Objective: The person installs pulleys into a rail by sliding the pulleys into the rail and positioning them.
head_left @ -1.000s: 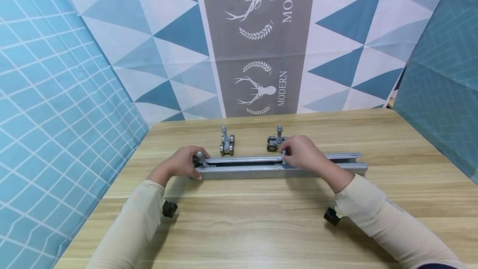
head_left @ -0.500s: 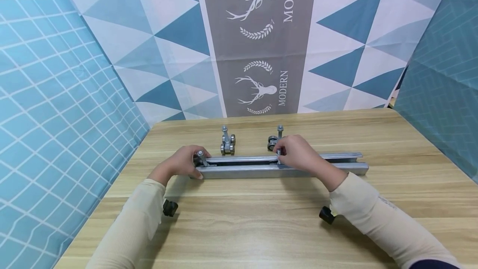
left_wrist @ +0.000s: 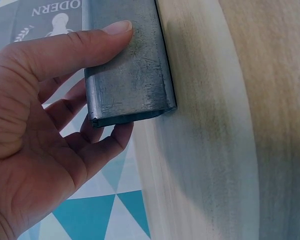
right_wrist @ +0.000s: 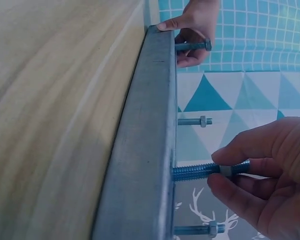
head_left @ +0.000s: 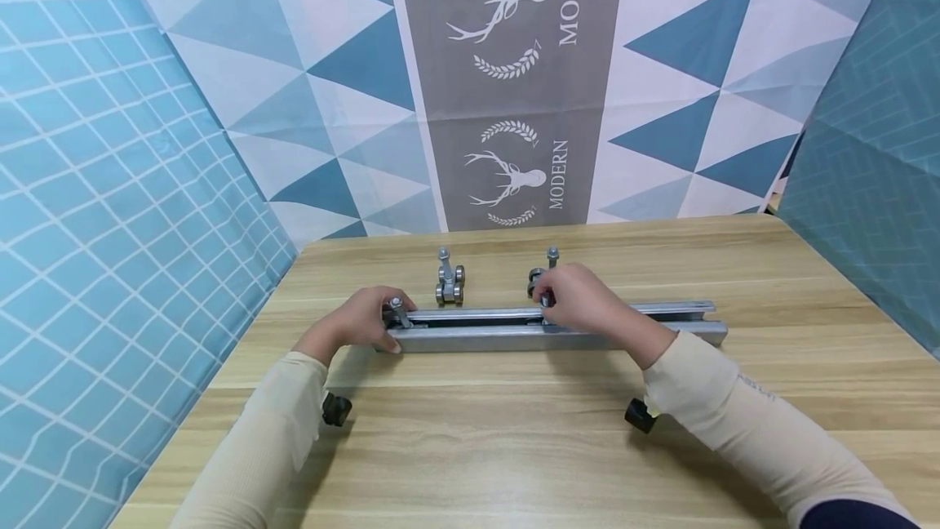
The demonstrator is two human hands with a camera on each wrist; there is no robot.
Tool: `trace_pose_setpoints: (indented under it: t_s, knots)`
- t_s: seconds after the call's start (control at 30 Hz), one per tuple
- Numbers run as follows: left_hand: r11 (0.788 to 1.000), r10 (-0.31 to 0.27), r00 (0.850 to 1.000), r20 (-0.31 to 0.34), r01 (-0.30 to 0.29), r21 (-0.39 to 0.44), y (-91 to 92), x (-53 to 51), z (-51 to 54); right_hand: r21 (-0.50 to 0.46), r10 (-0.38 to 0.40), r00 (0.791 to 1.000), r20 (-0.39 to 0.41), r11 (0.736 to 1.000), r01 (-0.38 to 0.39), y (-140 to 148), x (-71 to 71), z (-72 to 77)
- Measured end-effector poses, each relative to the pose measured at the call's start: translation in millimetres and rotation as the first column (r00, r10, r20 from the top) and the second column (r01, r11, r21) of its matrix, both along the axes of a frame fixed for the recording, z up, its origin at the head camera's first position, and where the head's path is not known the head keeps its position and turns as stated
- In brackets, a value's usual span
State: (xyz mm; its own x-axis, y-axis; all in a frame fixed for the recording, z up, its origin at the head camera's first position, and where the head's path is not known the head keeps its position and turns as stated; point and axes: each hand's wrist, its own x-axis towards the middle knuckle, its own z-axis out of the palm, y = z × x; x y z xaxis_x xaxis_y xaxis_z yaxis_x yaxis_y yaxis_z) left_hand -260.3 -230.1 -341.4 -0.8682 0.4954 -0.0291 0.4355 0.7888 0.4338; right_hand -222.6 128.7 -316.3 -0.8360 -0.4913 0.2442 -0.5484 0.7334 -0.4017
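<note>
A galvanized steel C-channel track [head_left: 470, 340] lies across the table with its slot facing up. My left hand [head_left: 358, 318] grips its left end, thumb on the near wall and fingers around the far side and end, as the left wrist view shows. Beside that hand, a roller trolley's bolt [head_left: 400, 313] sticks up out of the slot. Farther right, my right hand [head_left: 583, 300] pinches a second trolley's threaded bolt [right_wrist: 192, 172] between thumb and fingers at its nut [right_wrist: 225, 170]. Whatever wheels these bolts carry are hidden inside the track.
Two loose four-wheel trolleys stand behind the track: the left trolley [head_left: 450, 284] in full view, the right trolley [head_left: 535, 279] partly covered by my right hand. A patterned cloth [head_left: 507, 104] hangs behind the wooden table [head_left: 470, 431].
My right hand has slid a short way left along the track, carrying the pinched trolley bolt with it. The left hand keeps its grip on the track's end.
</note>
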Motion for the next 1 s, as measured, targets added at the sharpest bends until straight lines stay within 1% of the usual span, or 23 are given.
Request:
trace_pose_setpoints:
  t_s: [0.2, 0.33, 0.47, 0.57, 0.77, 1.0]
  knots:
    - [1.000, 0.003, 1.000, 0.002, -0.003, -0.003, 1.3, 1.1, 0.4, 0.051, -0.012, 1.000, 0.009, 0.999, 0.011, -1, 1.7, 4.5]
    - [1.000, 0.001, 1.000, 0.005, -0.001, -0.001, 1.1, 1.3, 0.5, 0.032, -0.027, 1.000, -0.003, 0.999, 0.027, 0, 2.2, 4.0]
    - [1.000, -0.001, 1.000, 0.005, 0.001, 0.003, 0.8, 2.0, 1.4, 0.001, -0.025, 0.999, -0.023, 1.000, 0.025, -1, 1.9, 2.9]
    - [1.000, -0.002, 1.000, 0.002, 0.002, 0.000, 0.6, 2.2, 1.5, -0.012, -0.029, 0.999, -0.022, 1.000, 0.028, -3, 1.7, 2.3]
    - [1.000, 0.001, 1.000, 0.004, -0.001, 0.005, 0.4, 1.4, 0.7, -0.013, -0.030, 0.999, -0.029, 0.999, 0.030, -6, 1.3, 1.6]
    - [1.000, 0.008, 1.000, 0.008, -0.008, 0.005, 0.5, 0.5, 0.4, -0.013, -0.013, 0.997, -0.076, 1.000, 0.012, -12, 2.4, 0.2]
